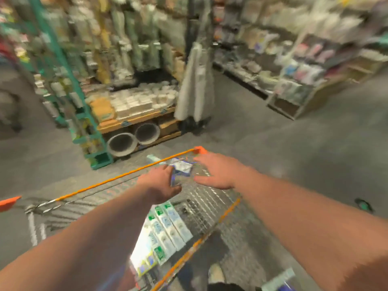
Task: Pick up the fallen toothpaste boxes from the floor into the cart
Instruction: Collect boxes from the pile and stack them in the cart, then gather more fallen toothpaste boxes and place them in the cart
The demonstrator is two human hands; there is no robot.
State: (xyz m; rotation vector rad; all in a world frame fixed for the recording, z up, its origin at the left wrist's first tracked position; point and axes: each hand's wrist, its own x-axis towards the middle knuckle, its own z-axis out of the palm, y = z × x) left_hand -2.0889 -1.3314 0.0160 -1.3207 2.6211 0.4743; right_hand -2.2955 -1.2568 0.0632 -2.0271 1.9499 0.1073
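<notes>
Head view, smeared by motion: two bare forearms stretch forward over a wire cart (pixel 126 175) with an orange rim. The left hand (pixel 161 181) grips a blue-and-white box (pixel 182 169), with its fingers over the box's left edge and its thumb curled underneath. The box is held above the far end of the cart's basket. Just right of the box, the right hand (pixel 214 173) is spread palm down with its fingers straight and holds nothing. The blur hides whether its fingertips touch the box. Nearer than the left hand, beneath its wrist, a row of toothpaste boxes (pixel 165 229) lies side by side inside the basket. They are white with green and blue markings. Under the right forearm, outside the cart, a pale box (pixel 279 280) lies on the grey floor (pixel 294 143), too blurred to identify further. Well beyond both hands stand shelves (pixel 136 101) packed with pale goods.
</notes>
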